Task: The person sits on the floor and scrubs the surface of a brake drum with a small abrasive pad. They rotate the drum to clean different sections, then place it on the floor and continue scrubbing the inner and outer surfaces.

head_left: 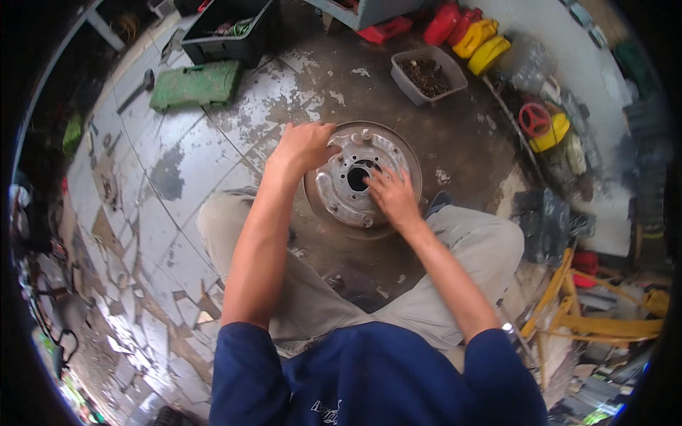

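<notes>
A round metal plate point(334, 188) lies on the floor between my bent legs. It has a wide rim, a raised ring with bolt holes and an open hole point(357, 179) at its centre. My left hand point(305, 144) is over its upper left edge, with finger and thumb apart; the other fingers are mostly hidden beneath the hand. My right hand point(395, 195) reaches across the right side of the plate, fingers spread beside the central hole. Neither hand shows anything held.
A green case point(195, 85), a hammer point(138, 91) and a black crate point(220, 50) lie ahead left. A tub of small metal parts point(405, 84) stands ahead right, near red and yellow containers point(474, 39). Broken tiles point(153, 334) lie left; a yellow metal frame point(590, 325) lies right.
</notes>
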### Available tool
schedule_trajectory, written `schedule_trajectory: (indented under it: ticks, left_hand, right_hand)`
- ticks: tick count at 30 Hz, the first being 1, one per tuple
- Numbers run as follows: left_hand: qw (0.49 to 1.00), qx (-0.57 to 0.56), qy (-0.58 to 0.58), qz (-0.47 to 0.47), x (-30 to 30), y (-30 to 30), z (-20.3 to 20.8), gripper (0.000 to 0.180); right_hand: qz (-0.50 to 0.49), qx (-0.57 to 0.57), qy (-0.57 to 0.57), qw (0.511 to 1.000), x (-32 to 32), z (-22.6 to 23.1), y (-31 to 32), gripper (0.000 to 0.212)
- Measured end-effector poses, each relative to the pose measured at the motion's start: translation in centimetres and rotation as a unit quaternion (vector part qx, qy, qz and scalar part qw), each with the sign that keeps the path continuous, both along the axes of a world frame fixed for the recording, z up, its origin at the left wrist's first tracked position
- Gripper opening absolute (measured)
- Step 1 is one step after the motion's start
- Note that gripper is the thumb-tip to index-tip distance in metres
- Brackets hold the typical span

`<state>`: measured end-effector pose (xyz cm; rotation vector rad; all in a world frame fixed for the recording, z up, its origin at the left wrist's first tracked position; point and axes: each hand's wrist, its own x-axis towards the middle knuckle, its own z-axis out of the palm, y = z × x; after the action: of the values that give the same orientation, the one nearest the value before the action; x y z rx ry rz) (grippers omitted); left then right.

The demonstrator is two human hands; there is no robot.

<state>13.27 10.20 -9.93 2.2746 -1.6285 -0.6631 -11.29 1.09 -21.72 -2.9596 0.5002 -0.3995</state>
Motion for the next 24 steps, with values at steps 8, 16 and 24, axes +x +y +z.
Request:
schedule_trajectory:
  ticks: [8,16,24]
  left_hand:
    - [0.991,0.112,0.031,-0.063,-0.5,-1.5,-2.9,0.053]
    - [0.991,0.110,0.035,-0.066,0.4,0.0,-3.2,0.048]
    - [0.992,0.089,0.045,-0.082,0.5,0.5,-1.3,0.054]
  right_hand:
    - [-0.053,0.087,0.071,0.992,-2.6,-2.5,2.7,0.044]
    - [-0.135,0.151,0.055,0.978,-1.2,-2.2,3.4,0.039]
    - [-0.137,0.199,0.062,0.968,-2.0,-1.7,6.7,0.040]
